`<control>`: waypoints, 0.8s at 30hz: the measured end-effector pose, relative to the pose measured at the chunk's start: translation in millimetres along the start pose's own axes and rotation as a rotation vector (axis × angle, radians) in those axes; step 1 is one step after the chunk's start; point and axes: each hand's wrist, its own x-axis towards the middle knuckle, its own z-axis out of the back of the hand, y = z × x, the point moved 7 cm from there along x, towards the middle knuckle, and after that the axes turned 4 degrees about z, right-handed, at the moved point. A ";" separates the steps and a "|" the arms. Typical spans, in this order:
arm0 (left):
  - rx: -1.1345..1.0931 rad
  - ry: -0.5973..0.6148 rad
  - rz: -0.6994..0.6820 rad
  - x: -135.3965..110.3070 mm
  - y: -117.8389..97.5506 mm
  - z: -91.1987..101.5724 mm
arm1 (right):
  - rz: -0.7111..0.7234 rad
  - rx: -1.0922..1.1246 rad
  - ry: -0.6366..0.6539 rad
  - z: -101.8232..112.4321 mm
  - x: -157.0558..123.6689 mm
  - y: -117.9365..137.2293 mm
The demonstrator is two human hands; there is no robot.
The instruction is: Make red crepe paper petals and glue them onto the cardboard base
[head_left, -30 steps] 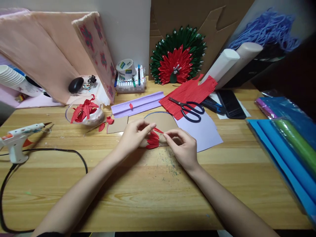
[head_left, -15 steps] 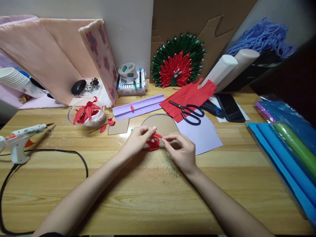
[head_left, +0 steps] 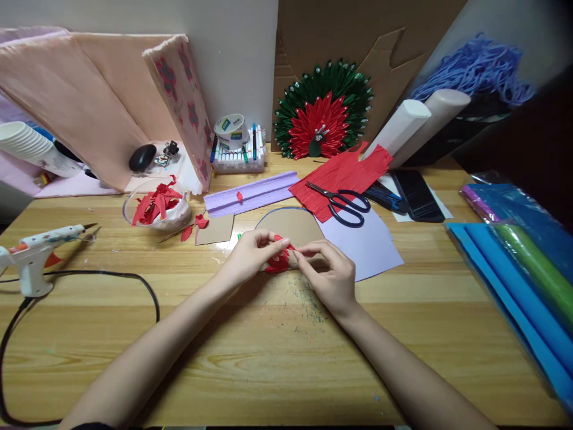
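My left hand point(head_left: 253, 254) is closed with thumb and fingers on red crepe paper petals point(head_left: 278, 263), which lie layered over a piece of cardboard. My right hand point(head_left: 330, 273) pinches the right end of a red petal between thumb and forefinger. Under and behind both hands is a rounded cardboard shape point(head_left: 290, 221) with a blue line along its edge. Fingers partly hide the petals and the cardboard beneath them. Just right of it lies a lilac paper sheet point(head_left: 371, 248), with dark-handled scissors point(head_left: 347, 206) overlapping it and a red crepe sheet point(head_left: 331, 179).
A glue gun point(head_left: 38, 251) stands at left, its black cord looping across the table. Red scraps fill a clear bowl point(head_left: 156, 203). Marker pens point(head_left: 237, 155) and a red-green paper peacock point(head_left: 320, 113) stand behind. Wrapped blue paper point(head_left: 505, 286) lies at right, beyond a phone point(head_left: 418, 194).
My left thumb has shifted slightly right and down over the red petals. My right hand stays almost still, pinching the petal end.
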 end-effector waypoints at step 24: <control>0.161 -0.066 -0.172 1.2 -4.3 2.3 | 0.097 -0.009 0.023 0.4 0.1 6.6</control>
